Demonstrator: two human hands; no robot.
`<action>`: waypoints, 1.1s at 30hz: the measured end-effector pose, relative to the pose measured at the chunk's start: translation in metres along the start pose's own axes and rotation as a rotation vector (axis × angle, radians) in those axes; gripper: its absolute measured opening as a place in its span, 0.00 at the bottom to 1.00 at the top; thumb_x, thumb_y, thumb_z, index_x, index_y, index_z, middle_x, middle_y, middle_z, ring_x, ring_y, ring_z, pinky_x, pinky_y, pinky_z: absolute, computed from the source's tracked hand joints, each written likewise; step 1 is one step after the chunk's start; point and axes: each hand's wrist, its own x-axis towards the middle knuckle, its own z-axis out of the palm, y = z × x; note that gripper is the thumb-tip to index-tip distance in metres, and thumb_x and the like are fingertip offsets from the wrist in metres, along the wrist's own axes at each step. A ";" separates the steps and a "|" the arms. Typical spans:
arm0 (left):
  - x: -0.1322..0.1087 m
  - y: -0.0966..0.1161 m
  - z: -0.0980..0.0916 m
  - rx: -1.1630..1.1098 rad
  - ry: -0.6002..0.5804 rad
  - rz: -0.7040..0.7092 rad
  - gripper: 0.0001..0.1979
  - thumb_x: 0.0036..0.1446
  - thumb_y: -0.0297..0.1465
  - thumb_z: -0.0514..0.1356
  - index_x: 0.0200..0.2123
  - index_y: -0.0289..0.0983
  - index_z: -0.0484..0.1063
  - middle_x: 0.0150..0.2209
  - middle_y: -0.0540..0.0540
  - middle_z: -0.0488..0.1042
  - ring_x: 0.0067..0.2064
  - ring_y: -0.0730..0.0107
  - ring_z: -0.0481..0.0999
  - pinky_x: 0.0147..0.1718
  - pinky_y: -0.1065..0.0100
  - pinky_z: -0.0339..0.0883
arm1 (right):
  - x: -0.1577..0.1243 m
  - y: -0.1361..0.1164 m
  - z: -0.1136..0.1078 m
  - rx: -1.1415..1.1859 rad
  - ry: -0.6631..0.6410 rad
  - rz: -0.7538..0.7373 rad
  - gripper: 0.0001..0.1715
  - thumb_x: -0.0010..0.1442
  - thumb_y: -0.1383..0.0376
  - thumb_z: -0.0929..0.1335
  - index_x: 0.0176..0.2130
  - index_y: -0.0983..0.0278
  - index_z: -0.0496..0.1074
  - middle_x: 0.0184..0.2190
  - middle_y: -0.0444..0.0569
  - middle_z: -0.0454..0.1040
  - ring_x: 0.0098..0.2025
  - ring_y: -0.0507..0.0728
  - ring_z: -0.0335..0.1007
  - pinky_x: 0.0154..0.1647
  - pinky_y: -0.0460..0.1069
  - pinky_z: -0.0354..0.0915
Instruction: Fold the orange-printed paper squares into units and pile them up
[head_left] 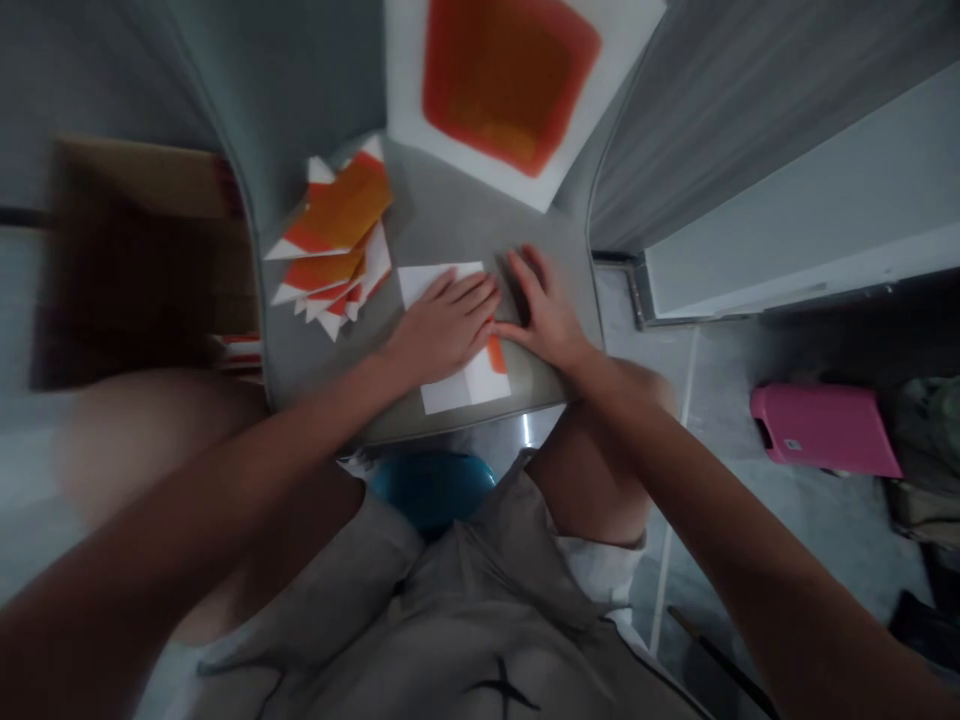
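My left hand (444, 325) lies flat, fingers stretched out, on a folded sheet of white paper (452, 335) with an orange patch showing near its right edge. My right hand (541, 308) rests open beside it, thumb touching the paper's right side, fingers flat on the small grey table (442, 215). A pile of several folded orange-and-white paper pieces (337, 240) sits to the left of the sheet. A large white sheet with an orange square (510, 80) lies at the table's far end.
A brown cardboard box (142, 265) stands on the floor at the left. A pink case (825, 428) lies on the floor at the right, near a grey wall panel (787, 210). A blue stool (433, 487) shows between my knees.
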 end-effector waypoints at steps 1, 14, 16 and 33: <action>-0.001 -0.002 0.001 0.000 -0.009 0.008 0.29 0.76 0.38 0.42 0.74 0.33 0.59 0.75 0.37 0.59 0.77 0.54 0.54 0.76 0.47 0.42 | -0.001 0.000 0.000 0.010 -0.002 0.006 0.62 0.63 0.31 0.65 0.75 0.69 0.52 0.75 0.69 0.50 0.77 0.72 0.47 0.77 0.67 0.49; -0.001 -0.005 0.006 0.014 0.008 0.024 0.31 0.77 0.41 0.42 0.73 0.31 0.59 0.75 0.36 0.59 0.77 0.54 0.53 0.76 0.47 0.42 | -0.028 -0.009 -0.007 0.030 -0.109 0.031 0.73 0.54 0.27 0.68 0.78 0.64 0.45 0.78 0.66 0.42 0.79 0.77 0.38 0.76 0.75 0.46; -0.001 -0.003 0.006 0.012 0.024 0.023 0.30 0.77 0.40 0.42 0.73 0.31 0.60 0.74 0.36 0.60 0.77 0.54 0.54 0.76 0.47 0.43 | -0.036 -0.013 -0.008 0.015 -0.133 0.043 0.75 0.53 0.25 0.68 0.78 0.64 0.43 0.79 0.65 0.39 0.80 0.77 0.35 0.76 0.75 0.43; 0.006 -0.011 -0.008 -0.027 0.232 -0.130 0.26 0.76 0.37 0.45 0.67 0.34 0.68 0.72 0.37 0.64 0.77 0.52 0.53 0.73 0.46 0.52 | -0.071 -0.025 -0.010 0.024 -0.112 0.101 0.70 0.51 0.27 0.72 0.75 0.63 0.56 0.78 0.65 0.44 0.80 0.76 0.39 0.77 0.74 0.39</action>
